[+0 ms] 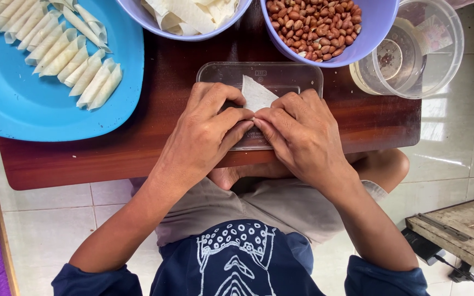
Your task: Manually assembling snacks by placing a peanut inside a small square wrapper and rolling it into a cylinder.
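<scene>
Both my hands rest on a clear plastic lid (209, 72) lying on a low dark wooden table (165, 71). My left hand (207, 129) and my right hand (300, 131) meet at the fingertips and pinch a thin white pastry wrapper (256, 94). One pointed corner of the wrapper sticks out beyond my fingers; the rest is hidden under them. What lies inside the wrapper cannot be seen.
A blue plate (17, 104) at the left holds several rolled white wrappers (61, 52). A lilac bowl of flat wrappers (190, 13) and a lilac bowl of peanuts (316, 24) stand at the back. A clear round tub (418, 52) sits at the right table edge. Tiled floor surrounds.
</scene>
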